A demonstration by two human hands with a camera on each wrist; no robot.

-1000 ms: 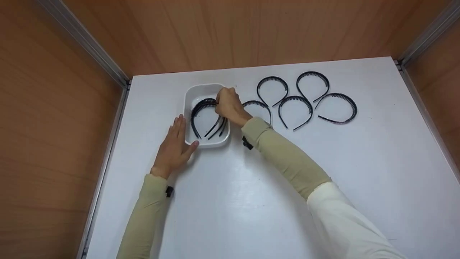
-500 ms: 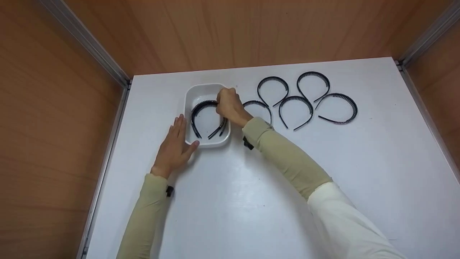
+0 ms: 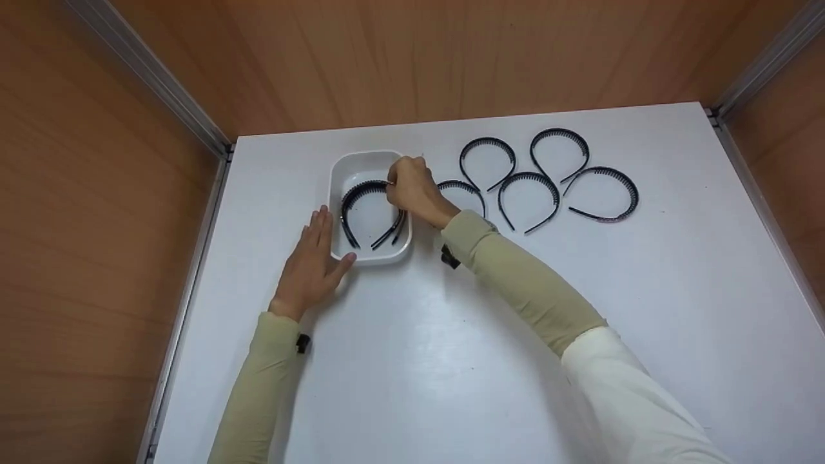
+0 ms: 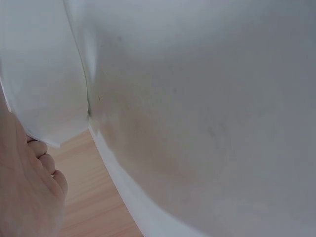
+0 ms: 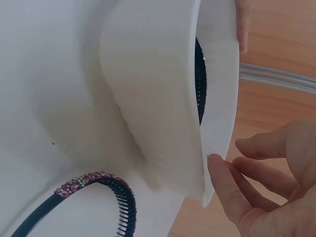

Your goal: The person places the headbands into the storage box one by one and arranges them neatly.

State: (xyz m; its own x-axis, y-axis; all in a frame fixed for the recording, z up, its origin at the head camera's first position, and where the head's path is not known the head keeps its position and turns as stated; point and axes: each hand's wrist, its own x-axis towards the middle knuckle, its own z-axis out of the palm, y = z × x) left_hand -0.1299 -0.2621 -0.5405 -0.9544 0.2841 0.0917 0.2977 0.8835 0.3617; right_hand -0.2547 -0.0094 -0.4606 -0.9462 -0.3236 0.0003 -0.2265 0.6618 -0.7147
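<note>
In the head view, several black toothed headbands (image 3: 363,188) lie stacked in a white tub (image 3: 370,260). My left hand (image 3: 309,261) rests against the tub's left side, fingers straight, thumb at its front corner. My right hand (image 3: 412,187) is over the tub's back right rim and covers part of the stack. From the right wrist view, the right hand (image 5: 271,182) has loosely bent fingers at the rim, with no headband visible between them. In the left wrist view, part of the left hand (image 4: 29,182) shows beside the tub wall (image 4: 44,74).
Several more headbands lie on the white table (image 3: 419,361) right of the tub, one of them (image 3: 459,185) partly behind my right wrist. The farthest right headband (image 3: 628,193) touches its neighbour. Wooden panels (image 3: 412,64) enclose the back and sides.
Between one second and half a second ago, the top headband in the tub dropped into line with the stack. The left hand stays in place; the right forearm has shifted slightly right.
</note>
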